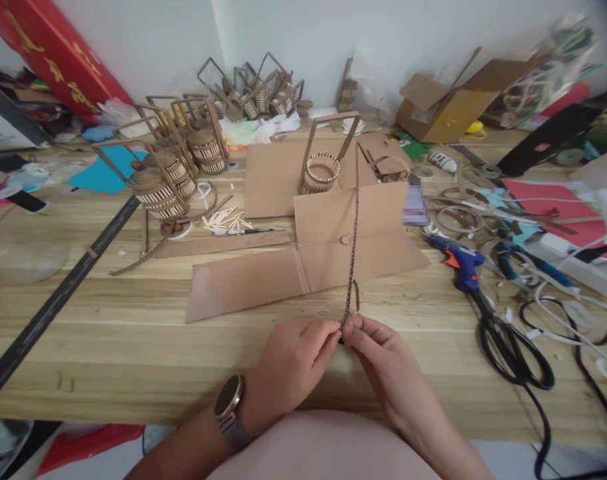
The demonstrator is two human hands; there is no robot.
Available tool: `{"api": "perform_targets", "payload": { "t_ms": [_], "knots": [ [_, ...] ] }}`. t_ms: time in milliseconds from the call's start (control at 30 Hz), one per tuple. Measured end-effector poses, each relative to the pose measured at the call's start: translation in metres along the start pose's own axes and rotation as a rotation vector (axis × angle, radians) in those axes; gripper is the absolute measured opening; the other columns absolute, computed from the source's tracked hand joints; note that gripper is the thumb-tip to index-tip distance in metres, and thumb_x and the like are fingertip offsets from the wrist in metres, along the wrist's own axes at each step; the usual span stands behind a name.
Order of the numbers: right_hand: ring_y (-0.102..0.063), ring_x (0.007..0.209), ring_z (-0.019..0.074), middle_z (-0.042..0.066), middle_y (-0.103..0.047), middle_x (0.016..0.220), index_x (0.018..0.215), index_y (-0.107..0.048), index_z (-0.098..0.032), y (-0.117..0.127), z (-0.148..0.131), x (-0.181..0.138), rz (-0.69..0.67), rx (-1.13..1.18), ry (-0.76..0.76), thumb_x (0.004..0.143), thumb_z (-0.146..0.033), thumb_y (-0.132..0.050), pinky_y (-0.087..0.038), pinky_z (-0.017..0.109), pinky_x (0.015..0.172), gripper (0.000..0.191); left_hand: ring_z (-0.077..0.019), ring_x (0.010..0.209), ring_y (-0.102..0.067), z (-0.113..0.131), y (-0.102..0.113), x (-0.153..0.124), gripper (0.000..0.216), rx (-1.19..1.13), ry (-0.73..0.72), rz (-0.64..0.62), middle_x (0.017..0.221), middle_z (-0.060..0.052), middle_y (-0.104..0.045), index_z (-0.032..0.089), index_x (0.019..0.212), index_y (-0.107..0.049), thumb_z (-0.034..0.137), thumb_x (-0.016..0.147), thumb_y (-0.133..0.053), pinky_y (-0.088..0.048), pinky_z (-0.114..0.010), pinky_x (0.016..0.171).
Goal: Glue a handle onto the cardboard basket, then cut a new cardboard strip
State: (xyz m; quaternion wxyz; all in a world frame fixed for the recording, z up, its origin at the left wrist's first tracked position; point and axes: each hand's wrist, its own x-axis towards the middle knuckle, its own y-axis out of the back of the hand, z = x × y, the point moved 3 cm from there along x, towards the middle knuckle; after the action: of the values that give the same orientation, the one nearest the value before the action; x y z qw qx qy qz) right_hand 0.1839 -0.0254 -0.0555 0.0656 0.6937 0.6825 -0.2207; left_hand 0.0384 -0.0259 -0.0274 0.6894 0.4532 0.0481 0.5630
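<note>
My left hand (288, 367), with a watch on its wrist, and my right hand (383, 363) meet near the table's front edge. Both pinch the near end of a long narrow corrugated cardboard strip (354, 227). The strip runs straight away from me over flat cardboard sheets (308, 267) towards a small round cardboard basket (321, 172) with a tall handle. A short piece of strip (356, 295) hangs beside the long one just above my fingers.
A blue glue gun (456, 257) and black scissors (508, 347) lie at the right among cables and paper scraps. Several finished cardboard baskets (168, 177) stand at the back left. A pen (248, 231) and small sticks (223, 219) lie centre left. An open box (448, 103) sits behind.
</note>
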Motion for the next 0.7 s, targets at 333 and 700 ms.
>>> {"api": "perform_targets", "payload": {
  "t_ms": [333, 700],
  "knots": [
    [-0.057, 0.064, 0.0157, 0.0, -0.062, 0.068, 0.07, -0.062, -0.023, 0.002, -0.019, -0.011, 0.039, -0.517, 0.568, 0.085, -0.029, -0.064, -0.044, 0.028, 0.059, 0.016, -0.0149, 0.06, -0.064, -0.011, -0.003, 0.0, 0.018, -0.595, 0.523, -0.102, 0.068, -0.003, -0.07, 0.017, 0.083, -0.064, 0.029, 0.093, -0.055, -0.049, -0.024, 0.057],
    [-0.064, 0.08, 0.0172, 0.004, -0.076, 0.088, 0.107, -0.065, -0.017, -0.005, -0.057, -0.023, 0.065, -1.355, 1.554, 0.095, -0.011, -0.054, -0.04, 0.035, 0.072, 0.017, -0.0087, 0.045, -0.057, -0.005, 0.002, 0.006, 0.032, -1.174, 0.832, -0.006, 0.056, 0.0, -0.066, 0.014, 0.074, -0.061, 0.043, 0.076, -0.075, -0.046, -0.018, 0.045]
  ]
}}
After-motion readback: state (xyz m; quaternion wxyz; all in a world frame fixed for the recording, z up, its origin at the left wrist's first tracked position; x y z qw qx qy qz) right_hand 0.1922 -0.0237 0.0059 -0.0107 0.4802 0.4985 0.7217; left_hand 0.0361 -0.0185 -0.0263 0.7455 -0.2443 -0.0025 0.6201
